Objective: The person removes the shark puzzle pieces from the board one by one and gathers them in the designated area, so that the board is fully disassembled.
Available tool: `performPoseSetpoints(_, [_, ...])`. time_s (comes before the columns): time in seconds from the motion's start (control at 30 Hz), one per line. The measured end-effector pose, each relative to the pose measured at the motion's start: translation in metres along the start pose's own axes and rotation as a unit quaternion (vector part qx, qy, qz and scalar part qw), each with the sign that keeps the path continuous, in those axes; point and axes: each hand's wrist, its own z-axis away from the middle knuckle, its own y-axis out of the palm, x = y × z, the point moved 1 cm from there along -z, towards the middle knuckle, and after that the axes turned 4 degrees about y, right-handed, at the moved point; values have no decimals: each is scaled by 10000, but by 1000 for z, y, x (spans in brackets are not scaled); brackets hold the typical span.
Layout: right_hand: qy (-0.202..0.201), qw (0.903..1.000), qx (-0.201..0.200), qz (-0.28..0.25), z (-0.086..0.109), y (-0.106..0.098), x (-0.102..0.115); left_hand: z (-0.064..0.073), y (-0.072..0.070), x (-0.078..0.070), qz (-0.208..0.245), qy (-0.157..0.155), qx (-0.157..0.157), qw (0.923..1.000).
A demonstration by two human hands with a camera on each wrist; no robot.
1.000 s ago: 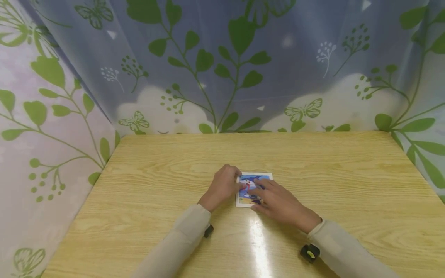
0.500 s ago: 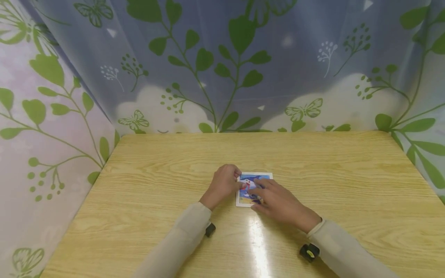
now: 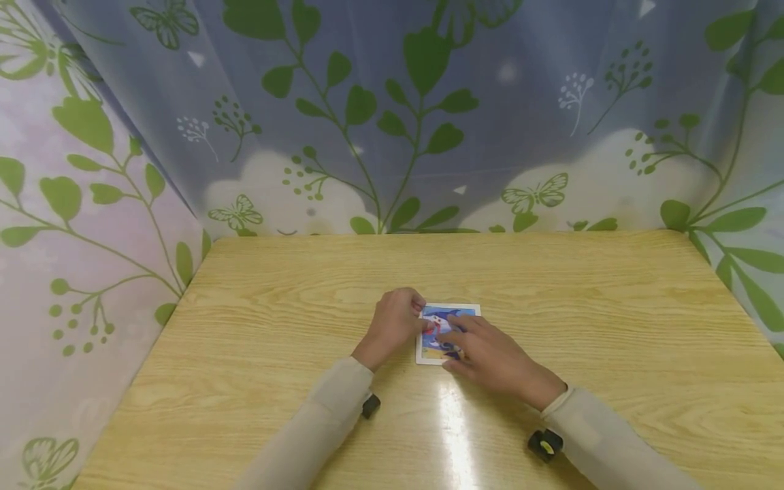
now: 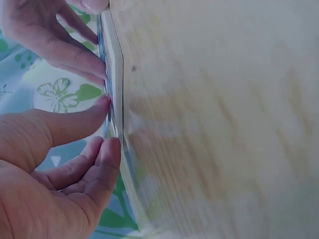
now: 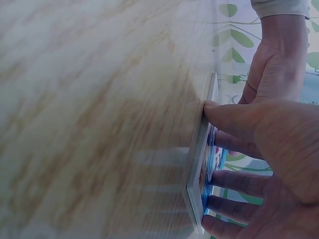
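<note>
A small square picture board (image 3: 437, 314) with a white border and a blue sea-animal picture lies flat on the wooden table (image 3: 306, 292). At its left side my left hand (image 3: 394, 325) holds the edge, thumb on the picture and the other fingers curled beside the border. In the left wrist view, the thumb tip presses the face of the board (image 4: 117, 64) while the fingertips sit right at its side. My right hand (image 3: 502, 355) rests over the right part, its fingers spread on the picture. The right thumb (image 5: 227, 114) touches the board's near edge.
Light long sleeves cover both arms. A black wrist camera (image 3: 545, 446) sits under the right wrist, another black camera (image 3: 370, 405) under the left. Leaf-printed curtains (image 3: 392, 122) stand along the table's back and sides.
My left hand has shifted very slightly away from me along the board's left edge. The right hand and the board stay where they were.
</note>
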Motion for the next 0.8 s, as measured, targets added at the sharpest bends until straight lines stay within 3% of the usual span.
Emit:
performPoseSetpoints(0.5, [17, 10000, 20, 92, 0, -2, 3, -3, -2, 5, 858, -461, -143, 9951])
performPoseSetpoints(0.8, [24, 9999, -14, 105, -1, 0, 2, -4, -2, 12, 1830, -632, -93, 9810])
